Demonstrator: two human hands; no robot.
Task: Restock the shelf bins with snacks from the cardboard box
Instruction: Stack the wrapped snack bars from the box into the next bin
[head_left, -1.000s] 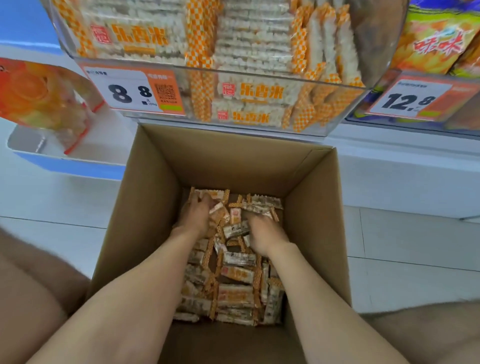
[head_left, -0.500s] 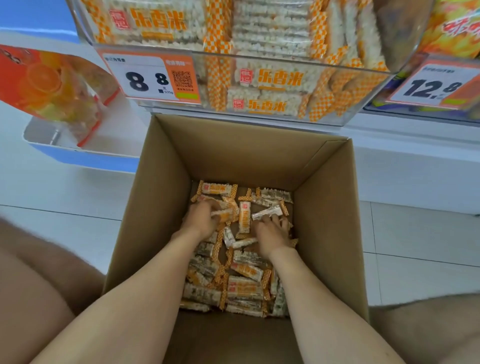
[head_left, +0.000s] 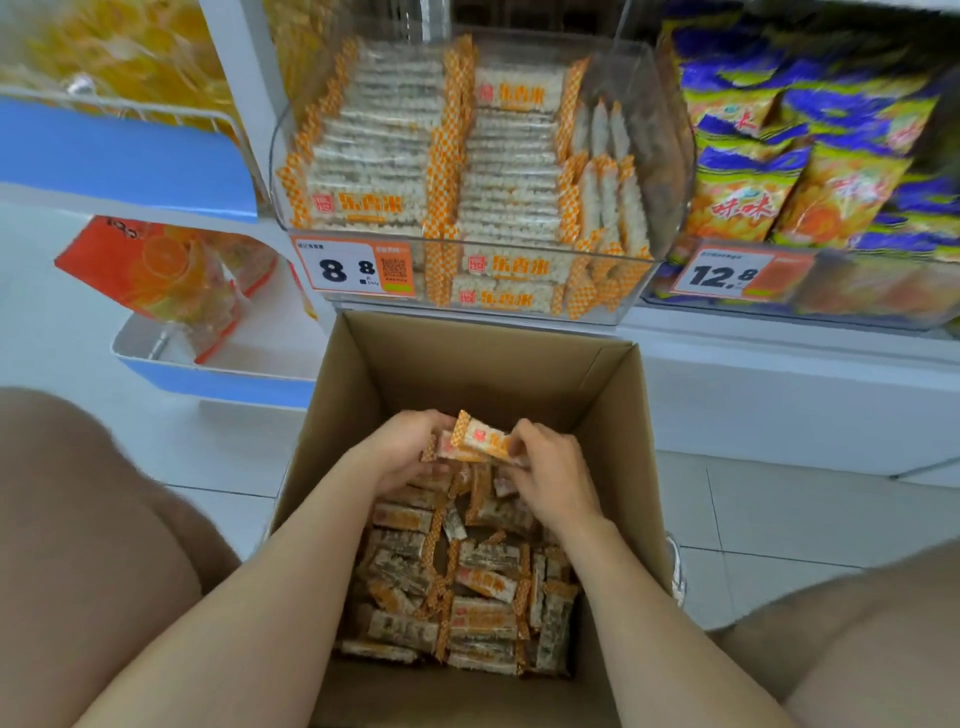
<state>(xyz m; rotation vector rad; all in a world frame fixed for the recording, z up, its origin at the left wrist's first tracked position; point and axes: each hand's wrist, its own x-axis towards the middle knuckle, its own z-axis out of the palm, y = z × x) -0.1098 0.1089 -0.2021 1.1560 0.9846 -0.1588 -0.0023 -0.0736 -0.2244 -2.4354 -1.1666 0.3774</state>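
L hand (head_left: 402, 457), R hand (head_left: 553, 475), both curled in grip on snack bars (head_left: 479, 440), over cardboard box (head_left: 467, 364)

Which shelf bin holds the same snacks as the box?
The clear bin tagged 8.8, right above the cardboard box: orange-checked bars. The 12.8 bin holds purple-yellow bags.

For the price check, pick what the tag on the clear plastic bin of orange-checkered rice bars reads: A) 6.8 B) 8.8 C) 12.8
B: the white-and-orange price tag on the clear plastic bin of orange-checkered rice bars reads 8.8.
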